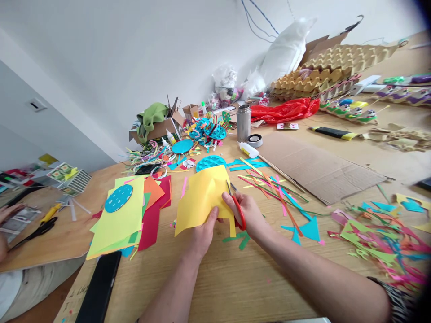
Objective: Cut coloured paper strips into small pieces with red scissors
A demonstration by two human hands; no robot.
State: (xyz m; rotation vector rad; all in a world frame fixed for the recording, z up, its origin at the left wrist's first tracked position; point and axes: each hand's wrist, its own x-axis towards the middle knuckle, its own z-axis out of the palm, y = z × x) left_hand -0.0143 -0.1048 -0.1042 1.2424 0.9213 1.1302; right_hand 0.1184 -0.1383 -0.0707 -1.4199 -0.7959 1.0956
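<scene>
A yellow paper sheet (202, 193) is held up over the middle of the table by my left hand (206, 229), thumb on top and fingers underneath. Red-handled scissors (239, 213) are in my right hand (249, 213), their blades at the sheet's right edge. From that edge a narrow yellow strip hangs down between my hands. Just behind the sheet lies a blue scalloped paper piece (210, 163). Green paper scraps (243, 240) rest on the table below my right hand.
Coloured sheets (117, 215) and a black phone (99, 287) lie at left. Behind stand a metal bottle (244, 123) and glue (248, 150). Cardboard (303, 166), paper strips and scraps (380, 242) spread at right. Another person's hand shows at far left, near black scissors (40, 228).
</scene>
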